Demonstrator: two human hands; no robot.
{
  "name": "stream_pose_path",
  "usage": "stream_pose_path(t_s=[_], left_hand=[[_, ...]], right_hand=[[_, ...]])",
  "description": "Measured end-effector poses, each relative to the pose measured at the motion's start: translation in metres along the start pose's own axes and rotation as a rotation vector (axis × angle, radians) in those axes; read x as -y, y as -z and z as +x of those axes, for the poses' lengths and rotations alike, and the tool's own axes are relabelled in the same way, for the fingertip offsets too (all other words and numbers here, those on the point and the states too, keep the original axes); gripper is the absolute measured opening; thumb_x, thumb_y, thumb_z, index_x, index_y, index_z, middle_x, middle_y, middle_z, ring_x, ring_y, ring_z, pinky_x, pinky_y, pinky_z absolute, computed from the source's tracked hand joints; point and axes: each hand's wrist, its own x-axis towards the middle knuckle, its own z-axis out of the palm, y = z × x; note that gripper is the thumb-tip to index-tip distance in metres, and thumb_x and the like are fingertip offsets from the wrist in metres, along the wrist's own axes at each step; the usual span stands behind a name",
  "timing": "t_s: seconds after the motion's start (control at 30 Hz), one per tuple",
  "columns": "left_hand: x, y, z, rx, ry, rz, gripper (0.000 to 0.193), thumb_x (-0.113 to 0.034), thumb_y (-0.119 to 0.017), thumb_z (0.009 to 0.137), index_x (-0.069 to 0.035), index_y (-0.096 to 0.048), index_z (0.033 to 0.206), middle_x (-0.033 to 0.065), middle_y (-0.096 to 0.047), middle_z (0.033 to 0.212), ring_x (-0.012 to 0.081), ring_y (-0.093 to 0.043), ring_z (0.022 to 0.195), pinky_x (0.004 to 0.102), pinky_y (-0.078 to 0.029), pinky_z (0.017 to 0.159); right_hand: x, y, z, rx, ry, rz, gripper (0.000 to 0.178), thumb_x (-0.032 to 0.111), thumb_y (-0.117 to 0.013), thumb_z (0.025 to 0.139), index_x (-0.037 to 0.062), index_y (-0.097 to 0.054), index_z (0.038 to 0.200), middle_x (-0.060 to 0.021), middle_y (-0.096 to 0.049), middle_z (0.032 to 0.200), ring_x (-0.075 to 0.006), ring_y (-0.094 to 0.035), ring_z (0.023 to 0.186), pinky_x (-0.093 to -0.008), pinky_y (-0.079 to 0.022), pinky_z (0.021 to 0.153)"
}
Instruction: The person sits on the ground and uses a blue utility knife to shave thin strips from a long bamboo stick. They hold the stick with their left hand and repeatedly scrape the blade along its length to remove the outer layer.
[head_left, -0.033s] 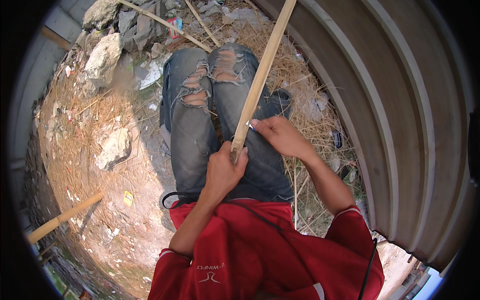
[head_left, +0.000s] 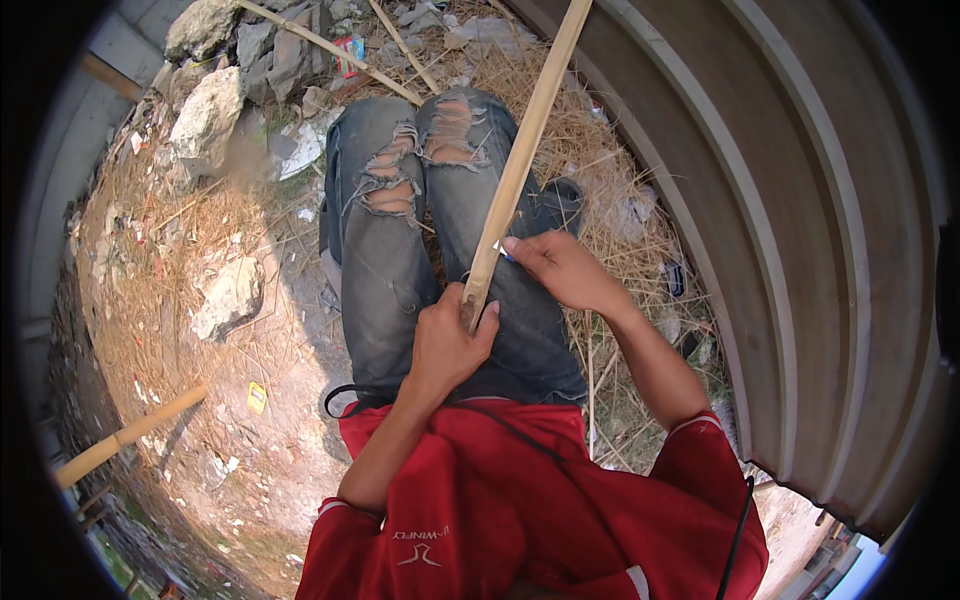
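Note:
A long, pale split-bamboo strip [head_left: 523,150] slants across my lap, from between my thighs up past my right knee to the top edge. My left hand [head_left: 450,337] is closed around its near end, thumb on the right side. Beside the strip's right edge, a little farther up, my right hand [head_left: 568,270] pinches a small object [head_left: 502,250] with a shiny pale tip and a bit of blue. It meets the strip's edge, and most of it is hidden by my fingers. Beneath both hands lie my ripped grey jeans [head_left: 380,270].
A corrugated metal sheet [head_left: 740,200] rises close on the right. Rocks [head_left: 208,120] lie at the far left, with another stone [head_left: 228,298] nearer. Thin sticks [head_left: 340,52] rest beyond my knees. A bamboo pole [head_left: 130,435] juts in at left. Dry straw and litter cover the ground.

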Motion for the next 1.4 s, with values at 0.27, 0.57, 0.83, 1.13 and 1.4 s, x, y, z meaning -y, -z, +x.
stream_pose_path(t_s=[0.27, 0.57, 0.83, 1.13, 1.4], left_hand=[[0.014, -0.001, -0.001, 0.016, -0.061, -0.177, 0.026, -0.014, -0.072, 0.088, -0.001, -0.068, 0.110, 0.0069, -0.064, 0.071, 0.0143, -0.060, 0.060, 0.0322, -0.047, 0.057], [0.008, 0.001, 0.001, 0.063, 0.008, -0.165, 0.023, -0.010, -0.067, 0.088, -0.002, -0.069, 0.109, 0.0029, -0.060, 0.067, 0.0093, -0.054, 0.054, 0.0297, -0.044, 0.054], [0.011, -0.001, 0.004, 0.062, 0.025, -0.220, 0.024, -0.010, -0.066, 0.086, -0.002, -0.069, 0.108, 0.0011, -0.059, 0.064, 0.0092, -0.056, 0.055, 0.0297, -0.044, 0.053], [0.014, -0.003, 0.004, 0.054, 0.014, -0.194, 0.024, -0.009, -0.066, 0.085, -0.001, -0.069, 0.107, 0.0003, -0.059, 0.065, 0.0077, -0.053, 0.052, 0.0282, -0.044, 0.051], [0.012, -0.002, 0.003, 0.077, 0.064, -0.252, 0.025, -0.009, -0.066, 0.084, -0.001, -0.069, 0.108, -0.0003, -0.060, 0.066, 0.0067, -0.054, 0.051, 0.0274, -0.043, 0.050]], right_hand=[[0.000, 0.006, 0.002, -0.012, -0.015, -0.048, 0.059, 0.046, -0.051, 0.110, -0.0033, -0.073, 0.086, -0.0243, -0.066, 0.069, -0.0442, -0.068, 0.070, -0.0489, -0.051, 0.068], [0.001, -0.015, -0.011, -0.171, 0.083, -0.200, 0.056, 0.041, -0.052, 0.110, -0.0040, -0.069, 0.081, -0.0274, -0.067, 0.073, -0.0477, -0.067, 0.072, -0.0534, -0.050, 0.066], [-0.015, 0.003, 0.000, 0.085, -0.183, 0.198, 0.059, 0.044, -0.054, 0.110, -0.0055, -0.067, 0.081, -0.0197, -0.059, 0.059, -0.0282, -0.056, 0.053, -0.0459, -0.047, 0.058], [0.010, -0.017, -0.014, -0.188, 0.058, -0.281, 0.058, 0.042, -0.050, 0.110, -0.0026, -0.070, 0.079, -0.0300, -0.066, 0.074, -0.0515, -0.066, 0.075, -0.0581, -0.050, 0.069], [-0.015, -0.003, 0.001, 0.119, -0.184, 0.174, 0.059, 0.044, -0.052, 0.110, -0.0026, -0.070, 0.079, -0.0247, -0.062, 0.063, -0.0425, -0.063, 0.058, -0.0503, -0.048, 0.061]])
